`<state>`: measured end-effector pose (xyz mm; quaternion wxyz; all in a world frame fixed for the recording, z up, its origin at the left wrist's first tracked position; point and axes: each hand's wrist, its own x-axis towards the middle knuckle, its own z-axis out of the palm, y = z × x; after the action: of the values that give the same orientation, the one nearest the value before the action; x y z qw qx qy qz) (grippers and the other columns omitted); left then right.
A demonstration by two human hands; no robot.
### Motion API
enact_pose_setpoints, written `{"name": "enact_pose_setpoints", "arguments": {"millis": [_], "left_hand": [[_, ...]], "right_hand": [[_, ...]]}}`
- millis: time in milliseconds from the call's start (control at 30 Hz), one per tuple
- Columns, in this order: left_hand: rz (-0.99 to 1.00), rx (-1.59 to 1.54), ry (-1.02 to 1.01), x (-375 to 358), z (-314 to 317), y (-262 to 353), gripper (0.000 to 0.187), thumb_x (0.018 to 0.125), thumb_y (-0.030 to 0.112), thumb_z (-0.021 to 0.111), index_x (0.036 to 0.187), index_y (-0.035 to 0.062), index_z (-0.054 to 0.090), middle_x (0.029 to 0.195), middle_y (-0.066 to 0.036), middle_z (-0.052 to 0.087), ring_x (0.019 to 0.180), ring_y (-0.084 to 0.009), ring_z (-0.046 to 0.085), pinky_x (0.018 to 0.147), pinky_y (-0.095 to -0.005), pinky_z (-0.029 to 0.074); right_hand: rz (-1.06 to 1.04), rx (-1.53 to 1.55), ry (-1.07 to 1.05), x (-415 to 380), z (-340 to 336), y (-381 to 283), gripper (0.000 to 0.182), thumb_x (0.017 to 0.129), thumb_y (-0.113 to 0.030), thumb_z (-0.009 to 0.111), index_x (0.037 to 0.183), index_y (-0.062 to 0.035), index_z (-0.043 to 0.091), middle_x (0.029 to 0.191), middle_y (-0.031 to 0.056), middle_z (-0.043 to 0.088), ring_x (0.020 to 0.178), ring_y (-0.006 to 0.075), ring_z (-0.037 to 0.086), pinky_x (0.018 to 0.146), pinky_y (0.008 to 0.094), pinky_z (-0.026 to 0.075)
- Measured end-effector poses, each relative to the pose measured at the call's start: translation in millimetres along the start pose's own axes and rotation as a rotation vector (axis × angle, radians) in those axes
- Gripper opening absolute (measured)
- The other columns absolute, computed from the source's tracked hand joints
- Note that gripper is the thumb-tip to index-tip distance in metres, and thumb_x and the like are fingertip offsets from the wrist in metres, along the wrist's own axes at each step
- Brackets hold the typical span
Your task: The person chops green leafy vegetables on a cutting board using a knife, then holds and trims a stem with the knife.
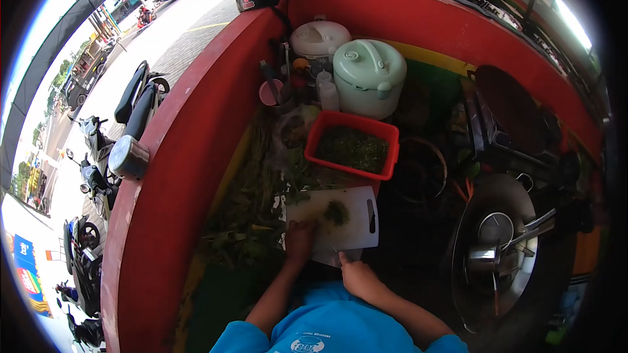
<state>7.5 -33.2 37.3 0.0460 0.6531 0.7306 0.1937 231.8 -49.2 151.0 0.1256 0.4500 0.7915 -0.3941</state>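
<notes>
A white cutting board with a dark handle slot lies in front of me, bearing a small pile of chopped greens. At the board's left part is my left hand, its fingers dark and hard to make out. My right hand is closed at the board's near edge, with a knife in it, its blade faint over the board. Beyond the board stands a red tub holding chopped greens. Leafy stalks lie to the left.
A pale green rice cooker and a white one stand at the back. To the right is a large wok with metal ladles. A red wall curves round the left, with a metal cup on top.
</notes>
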Motion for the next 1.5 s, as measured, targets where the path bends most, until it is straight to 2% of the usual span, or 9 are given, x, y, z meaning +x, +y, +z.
{"name": "enact_pose_setpoints", "arguments": {"millis": [100, 333, 400, 500, 667, 833, 900, 1033, 1500], "left_hand": [[-0.003, 0.005, -0.027, 0, -2, 1, 0.023, 0.083, 0.015, 0.066, 0.103, 0.0136, 0.077, 0.091, -0.01, 0.069, 0.093, -0.0332, 0.063, 0.08, -0.0447, 0.056], [0.009, 0.016, -0.021, -2, -6, 3, 0.017, 0.083, 0.015, 0.066, 0.095, 0.0115, 0.077, 0.093, -0.012, 0.068, 0.092, -0.0332, 0.063, 0.08, -0.0453, 0.056], [0.006, 0.022, -0.028, -2, -4, 2, 0.018, 0.082, 0.014, 0.065, 0.095, 0.0109, 0.077, 0.093, -0.012, 0.068, 0.092, -0.0332, 0.063, 0.08, -0.0453, 0.056], [0.012, 0.023, -0.03, -3, -3, 3, 0.017, 0.082, 0.013, 0.066, 0.094, 0.0101, 0.077, 0.092, -0.013, 0.068, 0.092, -0.0334, 0.064, 0.079, -0.0453, 0.056], [0.005, 0.019, -0.017, -3, -1, 2, 0.016, 0.081, 0.013, 0.066, 0.093, 0.0098, 0.076, 0.089, -0.012, 0.069, 0.091, -0.033, 0.064, 0.079, -0.0453, 0.056], [-0.035, 0.008, -0.044, -4, 3, -1, 0.019, 0.083, 0.014, 0.067, 0.098, 0.0112, 0.078, 0.09, -0.011, 0.07, 0.091, -0.0318, 0.065, 0.079, -0.0457, 0.056], [-0.054, -0.005, -0.037, -6, 2, 0, 0.019, 0.084, 0.015, 0.068, 0.099, 0.012, 0.078, 0.091, -0.011, 0.07, 0.092, -0.0318, 0.065, 0.08, -0.0458, 0.056], [-0.152, -0.045, 0.008, -5, 4, 2, 0.019, 0.087, 0.019, 0.069, 0.103, 0.0145, 0.078, 0.096, -0.009, 0.071, 0.096, -0.0322, 0.064, 0.082, -0.0464, 0.057], [-0.163, -0.053, -0.061, -6, -2, 4, 0.025, 0.085, 0.018, 0.069, 0.109, 0.0155, 0.079, 0.104, -0.009, 0.071, 0.101, -0.0334, 0.063, 0.088, -0.0459, 0.056]], "right_hand": [[-0.052, -0.003, 0.125, 12, 23, 15, 0.061, 0.095, -0.007, 0.049, 0.153, 0.0068, 0.04, 0.09, 0.0317, 0.071, 0.081, 0.0487, 0.072, 0.075, 0.0569, 0.059], [-0.039, 0.011, 0.124, 11, 7, 2, 0.061, 0.095, -0.007, 0.05, 0.154, 0.0051, 0.04, 0.09, 0.0313, 0.072, 0.083, 0.0483, 0.072, 0.076, 0.057, 0.059], [0.014, -0.003, -0.001, 1, -3, -4, 0.067, 0.094, -0.001, 0.048, 0.159, 0.0039, 0.033, 0.101, 0.0321, 0.072, 0.096, 0.0467, 0.073, 0.086, 0.0546, 0.059], [-0.035, -0.007, 0.096, 11, 18, 9, 0.062, 0.095, -0.006, 0.049, 0.155, 0.0051, 0.039, 0.091, 0.031, 0.072, 0.084, 0.0485, 0.072, 0.08, 0.057, 0.059], [-0.032, 0.006, 0.116, 22, 19, 9, 0.06, 0.096, -0.007, 0.049, 0.154, 0.004, 0.04, 0.093, 0.0317, 0.072, 0.085, 0.0486, 0.072, 0.079, 0.0571, 0.059], [0.013, -0.002, 0.005, 4, 9, 3, 0.066, 0.093, -0.002, 0.048, 0.158, 0.0042, 0.034, 0.1, 0.0325, 0.072, 0.095, 0.0474, 0.072, 0.085, 0.0545, 0.06], [-0.059, 0.007, 0.131, 14, 26, 16, 0.058, 0.099, -0.011, 0.05, 0.153, 0.0057, 0.041, 0.089, 0.0307, 0.072, 0.08, 0.0483, 0.071, 0.075, 0.0566, 0.059], [-0.051, -0.002, 0.131, 28, 27, 16, 0.057, 0.1, -0.012, 0.05, 0.153, 0.0058, 0.041, 0.091, 0.0298, 0.072, 0.081, 0.0476, 0.072, 0.076, 0.0557, 0.059], [-0.062, 0.012, 0.137, 24, 25, 15, 0.06, 0.095, -0.007, 0.05, 0.153, 0.0053, 0.042, 0.088, 0.0307, 0.072, 0.082, 0.0483, 0.072, 0.077, 0.0574, 0.059]]}}
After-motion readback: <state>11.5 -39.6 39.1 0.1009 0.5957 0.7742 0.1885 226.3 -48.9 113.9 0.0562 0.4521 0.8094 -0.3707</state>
